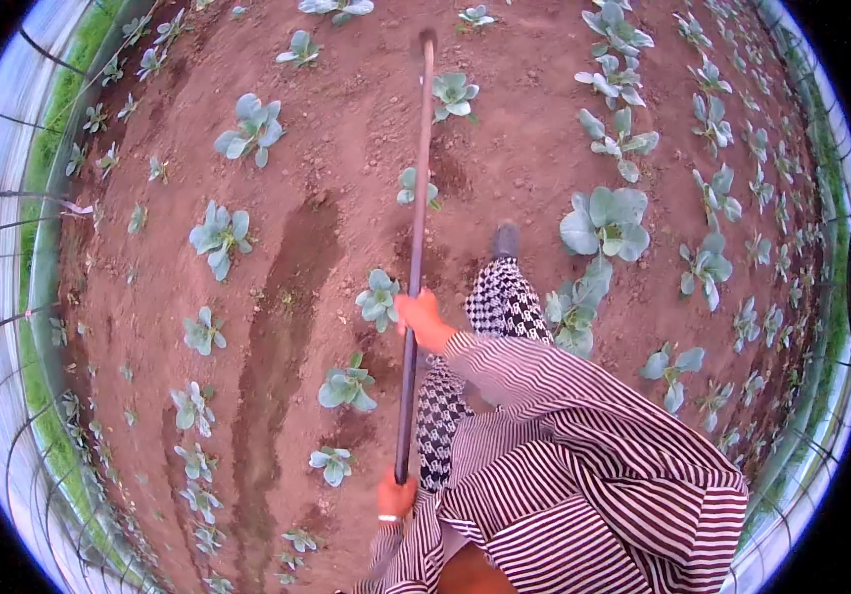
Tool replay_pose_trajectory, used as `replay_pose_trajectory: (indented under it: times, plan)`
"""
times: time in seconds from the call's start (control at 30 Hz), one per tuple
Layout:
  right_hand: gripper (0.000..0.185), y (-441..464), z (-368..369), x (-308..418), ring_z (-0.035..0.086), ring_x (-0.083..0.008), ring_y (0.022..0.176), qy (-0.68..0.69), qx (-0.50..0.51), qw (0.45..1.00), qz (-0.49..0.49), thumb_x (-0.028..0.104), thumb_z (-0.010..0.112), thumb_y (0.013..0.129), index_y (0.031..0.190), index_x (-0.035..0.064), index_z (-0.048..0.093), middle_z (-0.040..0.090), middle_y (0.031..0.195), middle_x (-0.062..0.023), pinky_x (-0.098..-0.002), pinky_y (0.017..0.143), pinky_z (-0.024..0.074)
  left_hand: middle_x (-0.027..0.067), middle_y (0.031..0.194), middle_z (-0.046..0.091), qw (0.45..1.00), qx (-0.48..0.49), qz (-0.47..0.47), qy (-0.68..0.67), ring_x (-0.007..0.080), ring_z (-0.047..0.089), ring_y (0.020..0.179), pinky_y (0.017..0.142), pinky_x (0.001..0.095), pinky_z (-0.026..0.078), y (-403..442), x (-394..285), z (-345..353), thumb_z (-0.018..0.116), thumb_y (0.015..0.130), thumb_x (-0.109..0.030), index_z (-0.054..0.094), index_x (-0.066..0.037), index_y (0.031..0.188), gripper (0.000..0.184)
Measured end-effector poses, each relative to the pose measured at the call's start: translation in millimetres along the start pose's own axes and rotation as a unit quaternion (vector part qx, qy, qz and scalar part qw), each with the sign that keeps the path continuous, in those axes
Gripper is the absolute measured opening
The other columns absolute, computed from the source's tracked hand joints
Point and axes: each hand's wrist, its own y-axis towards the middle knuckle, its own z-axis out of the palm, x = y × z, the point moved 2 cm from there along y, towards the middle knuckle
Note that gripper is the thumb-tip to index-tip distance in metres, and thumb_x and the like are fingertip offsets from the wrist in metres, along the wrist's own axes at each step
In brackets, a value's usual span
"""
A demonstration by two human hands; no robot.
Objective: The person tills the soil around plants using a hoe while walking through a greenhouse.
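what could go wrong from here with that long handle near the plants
The far end of the long handle appears close to a leafy plant, so a sideways swing might nick its leaves. In this view the handle crosses a second plant; lowering it could bruise that one. The forward foot stands between rows, so a careless step might crush a plant.
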Motion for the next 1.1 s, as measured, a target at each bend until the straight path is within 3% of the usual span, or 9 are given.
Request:
replay_pose_trajectory:
  times: [0.07, 0.23, 0.43, 0.47, 0.57, 0.77, 0.9, 1.03, 1.1]
  plan:
    - [0.015, 25, 2, 61, 0.043, -0.0145, 0.033, 0.000, 0.025, 0.998, -0.065, 0.007, 0.056, 0.072, 0.072, 0.0028, 0.041, 0.042, 0.049, -0.0030, -0.0313, 0.028, 0.0333, 0.0169, 0.062, 0.056, 0.998, -0.041, 0.040, -0.023, 0.0306, 0.057, 0.060, 0.056, 0.0391, 0.044, 39, -56, 7, 0.061, 0.065, -0.017, 0.055, -0.002, 0.076, 0.020]
    - [0.013, 125, -8, 238, 0.042, -0.0137, 0.032, -0.041, 0.014, 0.985, -0.166, 0.008, 0.055, 0.073, 0.072, 0.0014, 0.043, 0.046, 0.051, -0.0043, -0.0291, 0.030, 0.0341, 0.0201, 0.066, 0.056, 0.992, -0.065, 0.077, -0.073, 0.0370, 0.057, 0.064, 0.057, 0.0416, 0.044, 136, -238, 24, 0.059, 0.067, -0.020, 0.051, -0.002, 0.083, 0.025]
    - [0.014, 298, -83, 354, 0.045, -0.0108, 0.039, -0.078, 0.014, 0.987, -0.137, 0.009, 0.056, 0.072, 0.066, 0.0044, 0.045, 0.045, 0.050, -0.0025, -0.0285, 0.033, 0.0366, 0.0237, 0.070, 0.057, 0.995, -0.039, 0.057, -0.072, 0.0408, 0.057, 0.071, 0.062, 0.0447, 0.044, 213, -424, 74, 0.057, 0.069, -0.020, 0.051, -0.002, 0.087, 0.026]
    - [0.015, 325, -105, 345, 0.046, -0.0112, 0.039, -0.195, -0.014, 0.975, -0.102, 0.010, 0.056, 0.072, 0.063, 0.0044, 0.046, 0.045, 0.047, -0.0032, -0.0295, 0.033, 0.0373, 0.0238, 0.071, 0.057, 0.997, -0.017, 0.043, -0.064, 0.0410, 0.056, 0.071, 0.063, 0.0449, 0.044, 216, -441, 83, 0.057, 0.069, -0.021, 0.051, -0.002, 0.087, 0.026]
    - [0.023, 370, -178, 244, 0.048, -0.0137, 0.036, -0.325, -0.091, 0.941, -0.015, 0.012, 0.055, 0.073, 0.053, 0.0028, 0.048, 0.047, 0.040, -0.0063, -0.0324, 0.034, 0.0388, 0.0241, 0.073, 0.057, 0.998, 0.050, -0.006, -0.048, 0.0407, 0.056, 0.072, 0.064, 0.0451, 0.044, 190, -451, 101, 0.058, 0.068, -0.021, 0.052, -0.002, 0.085, 0.026]
    - [0.017, 228, -128, 225, 0.046, -0.0169, 0.036, -0.042, -0.067, 0.986, 0.145, 0.004, 0.057, 0.073, 0.075, 0.0014, 0.041, 0.049, 0.055, -0.0078, -0.0308, 0.029, 0.0365, 0.0169, 0.072, 0.058, 0.989, 0.092, -0.111, -0.032, 0.0316, 0.057, 0.066, 0.061, 0.0396, 0.045, 105, -411, 33, 0.059, 0.066, -0.020, 0.056, -0.004, 0.087, 0.027]
    - [0.017, 222, -105, 260, 0.044, -0.0153, 0.035, 0.006, -0.010, 0.994, 0.108, 0.004, 0.056, 0.072, 0.077, 0.0022, 0.039, 0.048, 0.055, -0.0064, -0.0309, 0.028, 0.0352, 0.0179, 0.073, 0.059, 0.974, 0.059, -0.186, 0.111, 0.0348, 0.058, 0.068, 0.061, 0.0414, 0.045, 107, -422, 26, 0.060, 0.065, -0.025, 0.056, -0.004, 0.089, 0.032]
    - [0.013, 279, -92, 336, 0.042, -0.0138, 0.035, -0.148, -0.017, 0.989, -0.001, 0.008, 0.053, 0.075, 0.071, 0.0030, 0.043, 0.043, 0.049, -0.0030, -0.0301, 0.030, 0.0351, 0.0211, 0.074, 0.060, 0.993, 0.042, -0.102, 0.045, 0.0376, 0.058, 0.071, 0.062, 0.0453, 0.046, 172, -431, 52, 0.060, 0.067, -0.027, 0.055, -0.003, 0.090, 0.034]
    - [0.015, 305, -87, 372, 0.047, -0.0176, 0.034, -0.108, -0.039, 0.993, -0.035, 0.011, 0.055, 0.072, 0.068, -0.0017, 0.047, 0.049, 0.048, -0.0087, -0.0321, 0.030, 0.0376, 0.0210, 0.073, 0.059, 0.999, 0.007, -0.031, -0.021, 0.0381, 0.058, 0.070, 0.063, 0.0439, 0.046, 199, -464, 56, 0.059, 0.068, -0.024, 0.054, -0.003, 0.088, 0.030]
